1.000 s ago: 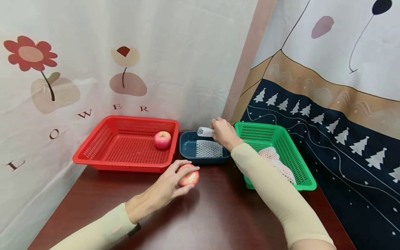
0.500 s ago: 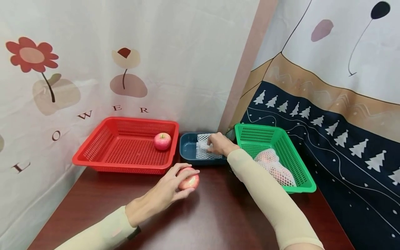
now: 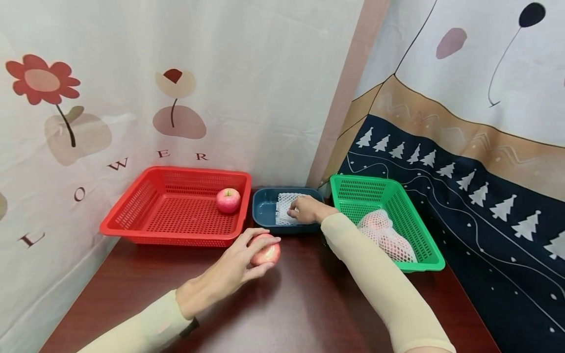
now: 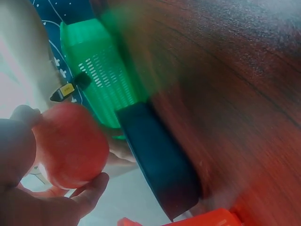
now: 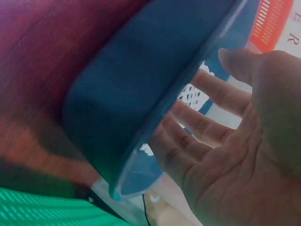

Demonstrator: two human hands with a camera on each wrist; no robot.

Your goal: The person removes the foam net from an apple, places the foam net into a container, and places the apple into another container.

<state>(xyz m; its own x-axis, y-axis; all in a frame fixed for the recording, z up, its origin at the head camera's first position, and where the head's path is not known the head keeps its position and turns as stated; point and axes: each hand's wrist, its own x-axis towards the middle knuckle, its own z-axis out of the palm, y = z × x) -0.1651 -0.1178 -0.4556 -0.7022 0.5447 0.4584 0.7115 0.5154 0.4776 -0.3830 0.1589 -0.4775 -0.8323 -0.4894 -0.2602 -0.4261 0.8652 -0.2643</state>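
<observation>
My left hand (image 3: 229, 272) grips a red apple (image 3: 267, 252) above the table in front of the blue tray; the left wrist view shows thumb and fingers round the apple (image 4: 73, 143). Over the blue tray (image 3: 265, 214), my right hand (image 3: 309, 210) reaches in at white foam nets (image 3: 284, 206). In the right wrist view the fingers of the right hand (image 5: 221, 136) are spread and slightly bent past the rim of the tray (image 5: 127, 84), with white net (image 5: 192, 97) behind them. Whether the fingertips touch the net cannot be told.
At the left stands a red basket (image 3: 176, 239) with one apple (image 3: 228, 200) in it. A green basket (image 3: 421, 230) at the right holds net-wrapped apples (image 3: 388, 238). A printed curtain (image 3: 265, 98) hangs behind the brown table (image 3: 309, 304).
My right hand has lowered into the blue tray, and the rolled net it held up is no longer between its fingers. My left hand has stayed nearly still with the apple.
</observation>
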